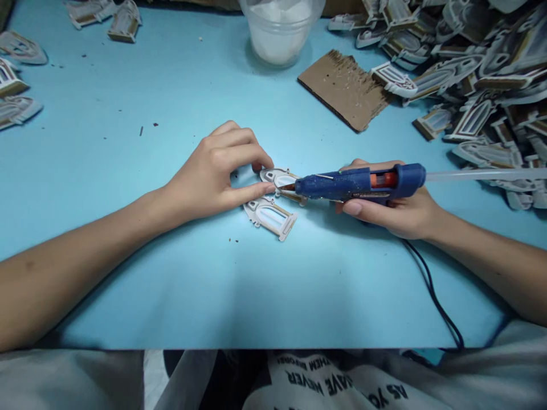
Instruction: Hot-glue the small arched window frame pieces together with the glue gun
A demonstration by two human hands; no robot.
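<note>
My left hand (217,171) pinches a small white-and-brown cardboard cutout (280,180) between thumb and fingertips at the middle of the table. My right hand (388,213) is wrapped around a blue hot glue gun (342,184), and a translucent glue stick (482,175) runs out of its back. The gun's metal nozzle points left and reaches the held cutout, with its tip at the cutout's edge. A second arched cutout (270,217) lies directly below my left thumb, next to the first. Part of the held cutout is hidden by my fingers and the nozzle.
A large heap of similar cutouts (470,68) fills the far right of the blue table (128,97). More lie at the far left (12,85). A corrugated cardboard scrap (344,88), a plastic tub (280,34) holding white contents, and a black cable (431,290) are nearby.
</note>
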